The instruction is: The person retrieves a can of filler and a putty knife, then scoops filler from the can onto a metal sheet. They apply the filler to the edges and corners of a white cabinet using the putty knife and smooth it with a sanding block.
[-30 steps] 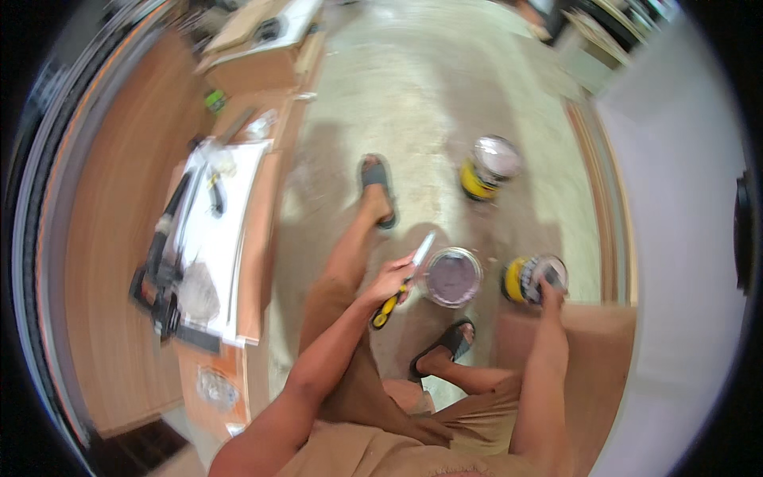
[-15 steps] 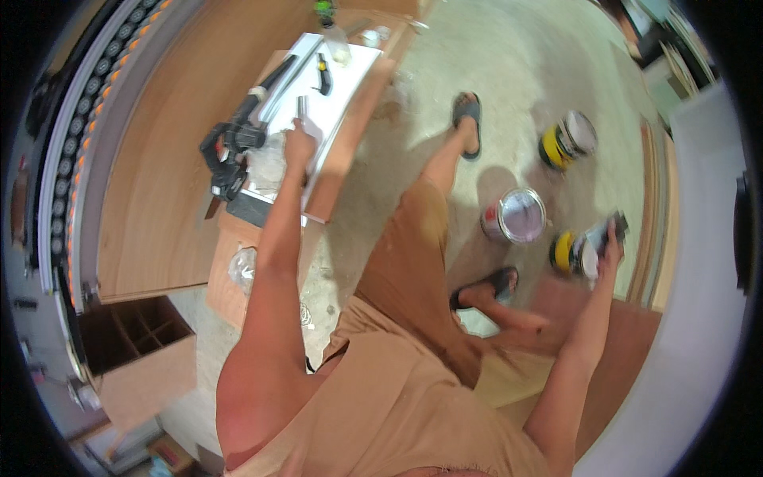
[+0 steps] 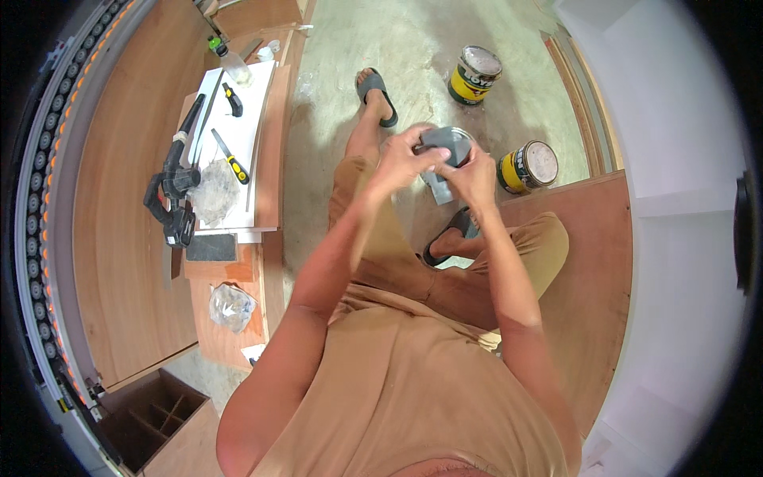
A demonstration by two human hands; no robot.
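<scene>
Both my hands meet in front of my knees. Between their fingers is a dark grey flat piece that looks like sandpaper; its exact kind is hard to make out. My left hand pinches it from the left, thumb on top. My right hand grips its right side, fingers closed. A paler grey part hangs below the fingers. Right behind the hands, a can's metal rim partly shows. To the left, a yellow-and-black handled tool with a narrow grey blade lies on a white board.
A cordless blower, yellow-black cutter, bottle and plastic bag crowd the left bench, with a dark slab nearer. Two yellow-and-black paint cans stand on the floor. A white cabinet rises at right.
My left hand has left the bench, and the yellow-handled tool now lies there. My right hand has come inward from the right with the grey piece, and both hands now hold it.
</scene>
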